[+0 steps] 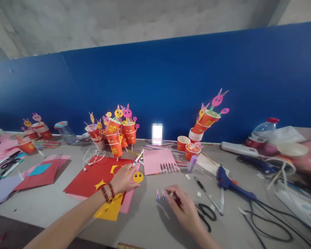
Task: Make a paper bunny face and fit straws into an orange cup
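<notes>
My left hand (124, 179), with a red bead bracelet on the wrist, grips a white marker (138, 157) whose tip points up and away. It rests on red paper (89, 180), right beside a small yellow paper circle with two dots (138, 177). My right hand (182, 204) lies on the grey table (145, 221) with fingers curled, its fingertips next to two small pink ear-shaped paper pieces (160, 195). Whether it pinches anything is unclear.
Black scissors (206, 214) lie just right of my right hand, then a pen (207, 193) and a blue glue gun (230, 183) with cable. Pink fringed paper (158, 162), a glue stick (192, 162), orange cups with paper bunnies (119, 133), and a water bottle (260, 135) stand behind.
</notes>
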`<state>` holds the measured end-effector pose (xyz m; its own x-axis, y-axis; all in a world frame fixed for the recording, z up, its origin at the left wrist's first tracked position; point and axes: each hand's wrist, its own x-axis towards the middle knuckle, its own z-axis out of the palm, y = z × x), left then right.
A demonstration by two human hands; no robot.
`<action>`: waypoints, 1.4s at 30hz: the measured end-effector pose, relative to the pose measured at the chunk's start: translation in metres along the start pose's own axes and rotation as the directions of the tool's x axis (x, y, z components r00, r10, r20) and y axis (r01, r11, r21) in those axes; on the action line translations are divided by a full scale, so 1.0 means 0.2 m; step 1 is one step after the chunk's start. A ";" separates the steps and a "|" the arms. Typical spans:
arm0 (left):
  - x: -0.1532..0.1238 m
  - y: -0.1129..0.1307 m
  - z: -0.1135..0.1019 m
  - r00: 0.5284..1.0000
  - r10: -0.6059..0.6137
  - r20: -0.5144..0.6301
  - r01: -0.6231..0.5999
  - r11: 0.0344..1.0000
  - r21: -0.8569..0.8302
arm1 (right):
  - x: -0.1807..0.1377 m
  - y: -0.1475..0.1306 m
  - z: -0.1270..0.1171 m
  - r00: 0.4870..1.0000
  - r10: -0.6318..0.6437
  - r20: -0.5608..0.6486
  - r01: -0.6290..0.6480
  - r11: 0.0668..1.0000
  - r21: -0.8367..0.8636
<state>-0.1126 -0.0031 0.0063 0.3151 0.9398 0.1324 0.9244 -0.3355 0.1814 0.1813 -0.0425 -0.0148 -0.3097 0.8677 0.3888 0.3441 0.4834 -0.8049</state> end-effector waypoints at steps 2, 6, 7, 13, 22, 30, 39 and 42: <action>0.01 0.00 0.02 1.000 -0.016 0.022 0.016 1.000 -0.020 | 0.00 0.00 0.00 1.000 -0.019 0.000 0.019 1.000 -0.003; 0.07 -0.01 0.02 0.998 -0.024 0.064 0.029 0.997 -0.076 | 0.01 0.02 -0.01 0.999 0.009 -0.033 -0.010 1.000 -0.020; 0.08 -0.02 0.02 0.997 -0.024 0.072 0.030 0.996 -0.089 | 0.01 0.02 -0.01 0.999 0.016 -0.039 -0.017 1.000 -0.025; 0.06 0.01 -0.02 0.996 -0.013 0.084 0.027 0.985 -0.171 | 0.02 0.05 -0.02 0.998 0.047 -0.035 -0.049 0.996 -0.069; -0.13 0.30 -0.06 0.988 0.153 -0.010 -0.146 0.919 -0.365 | 0.06 0.09 0.00 0.998 0.039 -0.047 -0.042 0.996 -0.077; -0.18 0.40 0.05 0.995 0.039 -0.096 -0.096 0.703 -0.705 | 0.08 0.12 -0.02 0.994 0.079 -0.081 -0.085 0.993 -0.083; -0.17 0.35 0.08 1.000 -0.009 0.006 0.010 0.543 -0.840 | 0.06 0.09 -0.02 0.996 0.066 -0.055 -0.071 0.992 -0.103; -0.18 0.30 0.07 0.999 -0.032 0.014 0.030 0.565 -0.825 | 0.06 0.08 -0.02 0.996 0.060 -0.060 -0.067 0.991 -0.118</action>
<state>-0.0660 -0.0553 -0.0010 0.2885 0.9508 0.1126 0.3540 -0.2152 0.9101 0.1860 -0.0246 -0.0213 -0.2347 0.9007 0.3656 0.4661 0.4343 -0.7708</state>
